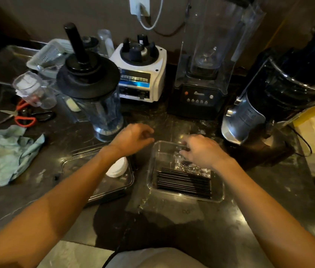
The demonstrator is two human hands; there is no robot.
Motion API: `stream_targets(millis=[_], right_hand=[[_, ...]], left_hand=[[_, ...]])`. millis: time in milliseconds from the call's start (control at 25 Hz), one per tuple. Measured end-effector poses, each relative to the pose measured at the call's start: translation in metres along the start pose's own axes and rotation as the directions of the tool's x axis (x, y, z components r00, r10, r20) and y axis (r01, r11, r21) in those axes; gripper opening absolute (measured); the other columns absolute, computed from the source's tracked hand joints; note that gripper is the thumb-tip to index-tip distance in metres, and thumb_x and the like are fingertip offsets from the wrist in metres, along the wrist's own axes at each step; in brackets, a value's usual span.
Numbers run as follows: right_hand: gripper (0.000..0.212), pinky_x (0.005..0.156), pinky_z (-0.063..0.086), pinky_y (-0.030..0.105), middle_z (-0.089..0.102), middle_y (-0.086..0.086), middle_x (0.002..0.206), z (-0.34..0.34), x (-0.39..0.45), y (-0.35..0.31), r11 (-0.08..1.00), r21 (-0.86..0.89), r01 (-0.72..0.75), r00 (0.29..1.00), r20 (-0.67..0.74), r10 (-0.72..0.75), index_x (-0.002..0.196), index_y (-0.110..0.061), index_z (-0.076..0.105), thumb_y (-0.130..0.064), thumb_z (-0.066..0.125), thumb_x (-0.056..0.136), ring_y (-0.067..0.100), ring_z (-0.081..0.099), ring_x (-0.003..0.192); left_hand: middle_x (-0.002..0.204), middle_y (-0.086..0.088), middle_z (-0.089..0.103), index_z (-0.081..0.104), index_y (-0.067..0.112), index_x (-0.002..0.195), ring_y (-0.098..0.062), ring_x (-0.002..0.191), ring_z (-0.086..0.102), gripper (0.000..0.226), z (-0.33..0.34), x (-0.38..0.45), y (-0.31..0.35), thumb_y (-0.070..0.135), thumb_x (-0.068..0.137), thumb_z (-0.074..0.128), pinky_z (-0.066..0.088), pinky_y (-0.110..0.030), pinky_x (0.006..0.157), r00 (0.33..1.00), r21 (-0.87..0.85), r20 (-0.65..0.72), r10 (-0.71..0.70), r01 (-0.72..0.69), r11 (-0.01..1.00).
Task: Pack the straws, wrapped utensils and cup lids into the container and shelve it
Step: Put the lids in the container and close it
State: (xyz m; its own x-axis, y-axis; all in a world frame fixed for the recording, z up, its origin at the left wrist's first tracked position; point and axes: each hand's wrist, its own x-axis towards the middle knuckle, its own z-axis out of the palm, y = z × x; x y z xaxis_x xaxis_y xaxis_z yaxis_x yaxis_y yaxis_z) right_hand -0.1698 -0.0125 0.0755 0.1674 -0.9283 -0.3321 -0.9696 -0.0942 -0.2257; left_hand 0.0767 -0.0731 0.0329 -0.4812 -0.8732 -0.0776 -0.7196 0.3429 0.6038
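A clear rectangular container (153,182) sits on the dark counter in front of me. A bundle of black straws (184,182) lies across its near half. Behind the straws, plastic-wrapped utensils (191,168) rest inside, and my right hand (203,150) reaches down onto them, fingers curled over the wrap. My left hand (133,139) hovers just left of the container, fingers loosely curled and holding nothing. A stack of white cup lids (118,168) lies on the container's lid (112,187), a clear tray with a dark rim, under my left forearm.
A blender jug (94,97) stands behind my left hand. Behind it sit a white blender base (143,74), a covered black blender (201,89) and a dark grinder (268,97) at right. Scissors (20,117), a green cloth (7,153) and clear cups (34,89) lie at left.
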Motion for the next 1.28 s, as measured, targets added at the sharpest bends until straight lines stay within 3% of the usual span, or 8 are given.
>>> stream_targets(millis=[160, 320, 400, 520, 720, 1000, 1120, 1280], right_hand=[[0.040, 0.091, 0.056, 0.038, 0.065, 0.001, 0.127, 0.013, 0.026, -0.054, 0.966, 0.243, 0.087, 0.993, -0.102, -0.064, 0.135, -0.021, 0.060, -0.035, 0.065, 0.098, 0.016, 0.066, 0.107], [0.040, 0.092, 0.056, 0.034, 0.066, 0.004, 0.129, 0.036, 0.048, -0.106, 0.888, 0.442, 0.125, 0.992, -0.073, -0.103, 0.136, -0.018, 0.059, -0.030, 0.066, 0.098, 0.013, 0.067, 0.105], [0.041, 0.097, 0.055, 0.036, 0.066, 0.007, 0.130, 0.051, 0.057, -0.128, 0.878, 0.464, 0.119, 0.993, -0.034, -0.117, 0.136, -0.016, 0.058, -0.030, 0.065, 0.098, 0.017, 0.066, 0.112], [0.037, 0.100, 0.053, 0.047, 0.067, 0.011, 0.128, 0.076, 0.070, -0.155, 0.891, 0.451, 0.056, 0.996, 0.037, -0.081, 0.130, -0.013, 0.059, -0.030, 0.064, 0.098, 0.026, 0.065, 0.115], [0.040, 0.099, 0.049, 0.038, 0.063, 0.010, 0.132, 0.114, 0.087, -0.172, 0.814, 0.553, -0.180, 0.984, 0.110, 0.143, 0.129, -0.011, 0.059, -0.034, 0.065, 0.096, 0.031, 0.060, 0.124], [0.054, 0.098, 0.048, 0.039, 0.052, 0.013, 0.139, 0.144, 0.092, -0.172, 0.755, 0.573, -0.320, 0.944, 0.130, 0.302, 0.138, -0.006, 0.053, -0.032, 0.068, 0.094, 0.031, 0.057, 0.122], [0.052, 0.090, 0.043, 0.030, 0.049, 0.011, 0.138, 0.148, 0.092, -0.172, 0.763, 0.557, -0.329, 0.941, 0.125, 0.314, 0.138, -0.007, 0.056, -0.032, 0.066, 0.094, 0.030, 0.057, 0.121], [0.044, 0.085, 0.055, 0.038, 0.066, 0.009, 0.120, 0.152, 0.091, -0.177, 0.776, 0.530, -0.342, 0.938, 0.146, 0.313, 0.116, -0.011, 0.071, -0.042, 0.059, 0.086, 0.026, 0.064, 0.104]], left_hand=[[0.108, -0.005, 0.077, 0.071, 0.010, 0.123, -0.016, 0.097, 0.073, 0.030, -0.019, -0.037, -0.027, 0.020, 0.095, 0.073, 0.058, -0.032, 0.092, 0.964, -0.195, -0.156, -0.215, 0.183, 0.964], [0.101, -0.006, 0.077, 0.074, 0.007, 0.115, -0.017, 0.093, 0.073, 0.024, -0.022, -0.080, -0.072, 0.017, 0.093, 0.073, 0.055, -0.029, 0.085, 0.820, -0.365, -0.268, -0.506, 0.399, 0.841], [0.099, -0.006, 0.078, 0.075, 0.008, 0.110, -0.019, 0.090, 0.074, 0.020, -0.021, -0.099, -0.095, 0.016, 0.091, 0.074, 0.058, -0.032, 0.084, 0.746, -0.456, -0.272, -0.607, 0.456, 0.765], [0.088, 0.003, 0.074, 0.069, 0.012, 0.102, -0.009, 0.079, 0.071, 0.013, -0.011, -0.123, -0.119, 0.019, 0.092, 0.074, 0.052, -0.020, 0.068, 0.689, -0.535, -0.191, -0.699, 0.524, 0.663], [0.090, -0.007, 0.079, 0.077, 0.015, 0.099, -0.021, 0.083, 0.073, 0.017, 0.014, -0.133, -0.147, 0.030, 0.091, 0.073, 0.062, -0.046, 0.085, 0.716, -0.576, -0.002, -0.698, 0.570, 0.586], [0.075, -0.001, 0.073, 0.078, 0.013, 0.091, -0.015, 0.073, 0.066, 0.022, 0.025, -0.121, -0.148, 0.033, 0.094, 0.071, 0.058, -0.046, 0.085, 0.779, -0.598, 0.101, -0.618, 0.544, 0.588], [0.072, 0.002, 0.070, 0.075, 0.021, 0.081, -0.017, 0.076, 0.065, 0.017, 0.023, -0.114, -0.147, 0.032, 0.094, 0.072, 0.057, -0.048, 0.088, 0.788, -0.604, 0.144, -0.599, 0.549, 0.577], [0.094, -0.010, 0.077, 0.077, 0.011, 0.098, -0.028, 0.094, 0.073, 0.016, 0.025, -0.108, -0.143, 0.026, 0.092, 0.076, 0.059, -0.048, 0.095, 0.764, -0.627, 0.173, -0.622, 0.572, 0.528]])
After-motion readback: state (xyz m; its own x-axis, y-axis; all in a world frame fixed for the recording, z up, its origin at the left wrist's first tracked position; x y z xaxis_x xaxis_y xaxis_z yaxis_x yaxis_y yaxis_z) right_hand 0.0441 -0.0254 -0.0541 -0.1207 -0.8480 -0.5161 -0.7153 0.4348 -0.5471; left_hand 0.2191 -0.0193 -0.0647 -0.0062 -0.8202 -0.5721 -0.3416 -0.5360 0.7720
